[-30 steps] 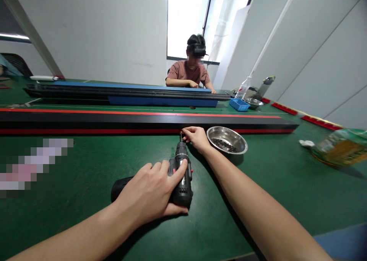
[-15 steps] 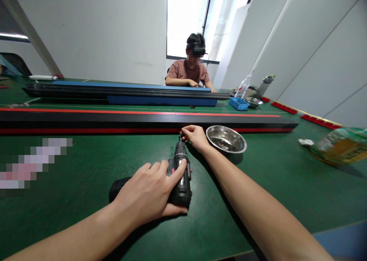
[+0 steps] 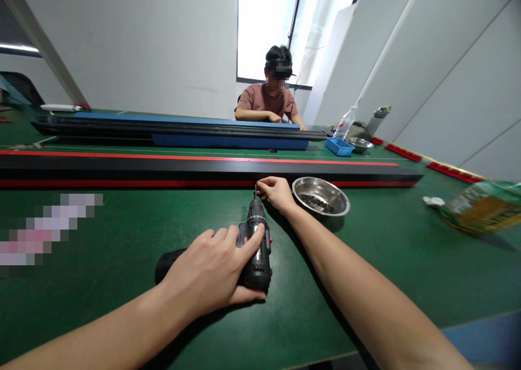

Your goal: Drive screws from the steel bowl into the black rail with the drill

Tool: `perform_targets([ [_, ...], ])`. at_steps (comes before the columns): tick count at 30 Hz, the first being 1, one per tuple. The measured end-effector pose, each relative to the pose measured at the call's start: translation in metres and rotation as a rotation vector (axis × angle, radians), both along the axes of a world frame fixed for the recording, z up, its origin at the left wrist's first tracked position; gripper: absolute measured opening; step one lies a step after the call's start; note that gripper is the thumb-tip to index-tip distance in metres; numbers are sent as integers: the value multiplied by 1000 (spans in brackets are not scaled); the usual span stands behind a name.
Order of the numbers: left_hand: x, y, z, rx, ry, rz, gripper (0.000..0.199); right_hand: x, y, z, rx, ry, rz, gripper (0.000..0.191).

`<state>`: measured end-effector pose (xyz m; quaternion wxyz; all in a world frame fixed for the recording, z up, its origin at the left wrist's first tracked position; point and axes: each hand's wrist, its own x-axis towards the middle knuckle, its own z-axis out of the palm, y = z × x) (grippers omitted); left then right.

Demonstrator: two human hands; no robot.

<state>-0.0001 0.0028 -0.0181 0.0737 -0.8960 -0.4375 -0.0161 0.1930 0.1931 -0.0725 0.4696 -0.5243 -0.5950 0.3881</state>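
My left hand [image 3: 215, 267] is wrapped round a black cordless drill [image 3: 257, 256] lying on its side, its bit pointing away from me at the long black bar with red stripes [image 3: 203, 169]. Fingers of my right hand [image 3: 274, 191] are pinched together beside the bit tip, at the bar's near side; what they hold is too small to make out. Just right of that hand stands a round metal bowl [image 3: 342, 204] with many small dark screws [image 3: 317, 203] in it.
Beyond the bar lie long black and blue profiles [image 3: 183, 128]. A person [image 3: 271, 101] sits across the green table [image 3: 366, 272]. A blue basket [image 3: 339, 147], a second metal bowl [image 3: 360, 144] and bottles stand at the back right. A green-yellow bag [image 3: 484, 207] lies at the right.
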Motion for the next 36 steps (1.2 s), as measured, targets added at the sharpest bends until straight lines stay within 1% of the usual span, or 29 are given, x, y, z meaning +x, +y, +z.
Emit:
perform_targets([
  [6,0,0,0,4,-1,-1,102,0,2,-2,24,-48,-6,11],
  [11,0,-1,0,15,-1,-6,102,-1,2,-3,14,-28,-24,11],
  [18,0,0,0,8,-2,-9,101,0,-2,5,-8,6,58,28],
  [23,0,1,0,12,-7,-11,101,1,-3,5,-15,25,99,25],
  [27,0,0,0,10,0,-13,102,2,-1,2,-22,62,135,27],
  [32,0,-1,0,4,5,-4,102,2,0,2,-52,113,146,27],
  [36,0,0,0,1,11,-1,102,2,-1,3,-46,122,149,27],
])
